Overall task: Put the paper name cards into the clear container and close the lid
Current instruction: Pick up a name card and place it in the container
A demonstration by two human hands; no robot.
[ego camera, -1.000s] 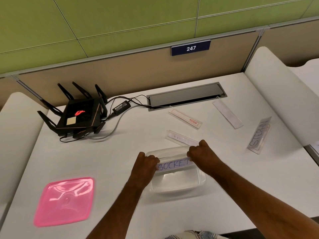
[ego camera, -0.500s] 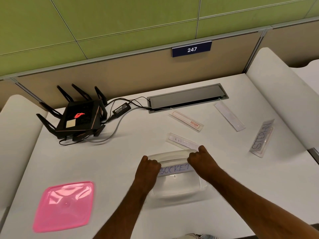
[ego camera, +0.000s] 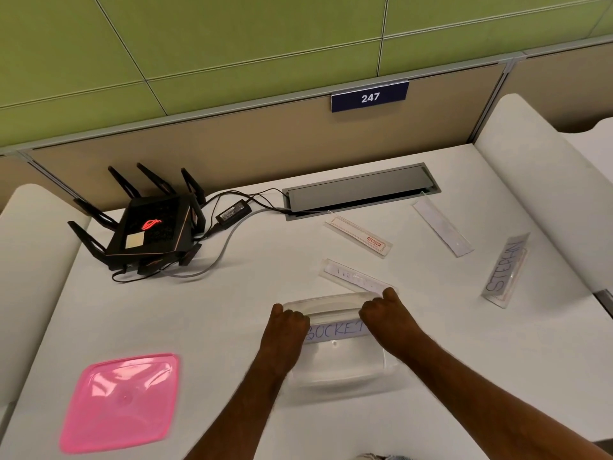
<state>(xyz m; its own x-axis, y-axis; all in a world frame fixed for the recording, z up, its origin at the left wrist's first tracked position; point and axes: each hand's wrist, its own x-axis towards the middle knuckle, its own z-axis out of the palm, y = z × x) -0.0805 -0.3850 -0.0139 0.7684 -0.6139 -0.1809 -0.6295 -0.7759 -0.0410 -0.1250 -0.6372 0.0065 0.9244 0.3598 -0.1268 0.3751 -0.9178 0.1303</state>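
A clear container (ego camera: 335,371) sits open on the white desk in front of me. Over its mouth I hold a paper name card marked "SOCKET" (ego camera: 335,331) by its two ends: my left hand (ego camera: 285,330) grips the left end, my right hand (ego camera: 386,318) the right end. A pink lid (ego camera: 121,401) lies flat at the near left. Several more name cards lie on the desk: one just beyond the container (ego camera: 356,280), one with red print (ego camera: 360,236), a blank one (ego camera: 442,229), and one reading "STEPHN" (ego camera: 506,268) at the right.
A black router with antennas (ego camera: 149,230) and its cables and power brick (ego camera: 234,210) occupy the far left. A grey cable hatch (ego camera: 361,190) is set in the desk at the back. White side dividers (ego camera: 537,180) flank the desk.
Both hands have lowered the "SOCKET" card a little towards the container. Apart from a small camera shift, the rest of the scene is the same.
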